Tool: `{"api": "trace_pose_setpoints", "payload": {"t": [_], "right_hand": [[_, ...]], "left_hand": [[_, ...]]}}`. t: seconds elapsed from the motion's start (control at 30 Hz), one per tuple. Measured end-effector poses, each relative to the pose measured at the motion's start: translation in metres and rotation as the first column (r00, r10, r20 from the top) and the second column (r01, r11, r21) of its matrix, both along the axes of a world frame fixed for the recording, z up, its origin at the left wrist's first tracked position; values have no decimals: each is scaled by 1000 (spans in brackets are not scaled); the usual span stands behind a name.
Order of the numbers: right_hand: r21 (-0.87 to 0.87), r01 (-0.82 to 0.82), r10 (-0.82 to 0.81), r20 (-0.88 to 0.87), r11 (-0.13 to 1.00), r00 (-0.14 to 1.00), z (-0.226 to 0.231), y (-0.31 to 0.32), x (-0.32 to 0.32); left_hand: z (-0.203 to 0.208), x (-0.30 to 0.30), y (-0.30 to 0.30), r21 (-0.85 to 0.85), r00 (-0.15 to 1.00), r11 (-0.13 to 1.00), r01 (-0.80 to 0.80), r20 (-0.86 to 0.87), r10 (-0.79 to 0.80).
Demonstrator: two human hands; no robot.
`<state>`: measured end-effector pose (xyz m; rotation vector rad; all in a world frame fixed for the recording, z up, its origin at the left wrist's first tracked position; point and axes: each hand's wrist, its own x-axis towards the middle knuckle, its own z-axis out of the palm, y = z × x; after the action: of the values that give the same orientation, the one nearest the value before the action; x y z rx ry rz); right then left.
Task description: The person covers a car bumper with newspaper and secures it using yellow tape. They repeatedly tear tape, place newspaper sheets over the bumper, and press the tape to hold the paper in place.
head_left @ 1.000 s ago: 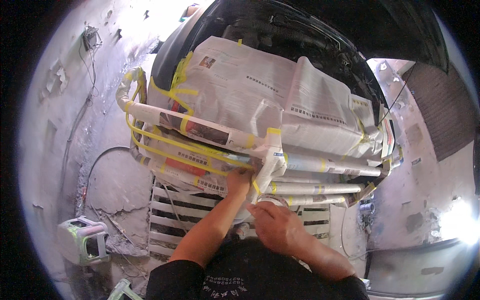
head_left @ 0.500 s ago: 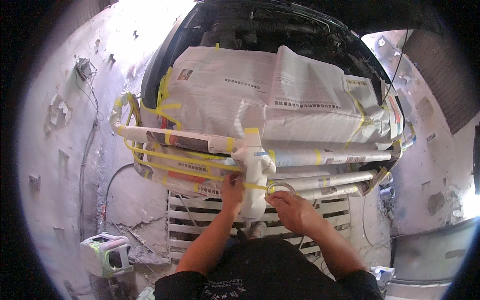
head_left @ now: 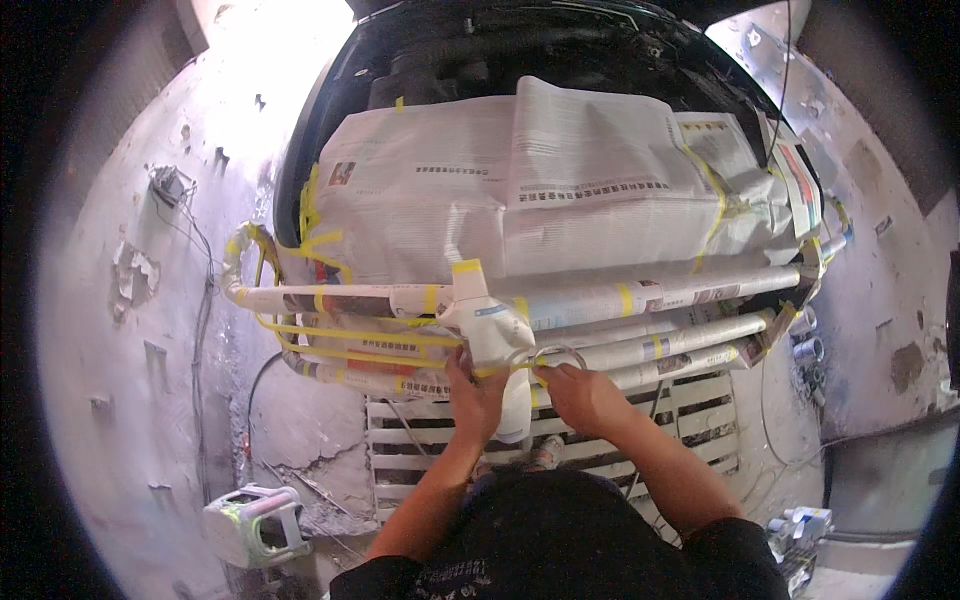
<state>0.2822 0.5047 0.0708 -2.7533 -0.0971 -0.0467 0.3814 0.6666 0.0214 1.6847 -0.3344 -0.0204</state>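
In front of me is a vehicle's bull bar [head_left: 705,286], its tubes wrapped in newspaper and yellow tape. A white paper wrap [head_left: 490,325] covers the upright piece at its middle and hangs below the lower tubes. My left hand [head_left: 474,402] is closed at the left edge of this wrap, its thumb on the paper; its fingertips are partly hidden. My right hand [head_left: 583,398] pinches a roll of yellow masking tape [head_left: 572,350] just right of the wrap. A short tape strip crosses the wrap between both hands.
Newspaper sheets [head_left: 430,190] cover the vehicle's front below the dark open engine bay [head_left: 480,50]. A slatted grate [head_left: 410,465] lies underfoot. A paint-spotted white stool [head_left: 250,525] stands at lower left. Cables [head_left: 207,300] run along the left floor, and small containers [head_left: 800,525] sit at lower right.
My hands have come closer together, and the tape stretch between them is shorter. My left thumb now lies across the wrap. The view has shifted, and the wrap's lower part appears folded or bent.
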Motion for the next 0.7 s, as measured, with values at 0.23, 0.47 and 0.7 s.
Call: {"api": "trace_pose_setpoints", "payload": {"t": [0.23, 0.47, 0.7], "right_hand": [[-56, 186, -171, 201, 981, 964, -53, -24, 31], [28, 173, -175, 136, 985, 975, -80, -13, 72], [182, 115, -106, -57, 976, 993, -81, -18, 88]], "left_hand": [[-1, 0, -6, 312, 990, 944, -103, 125, 67], [-9, 5, -19, 403, 964, 877, -261, 164, 211], [-11, 1, -36, 329, 926, 866, -376, 171, 336]]}}
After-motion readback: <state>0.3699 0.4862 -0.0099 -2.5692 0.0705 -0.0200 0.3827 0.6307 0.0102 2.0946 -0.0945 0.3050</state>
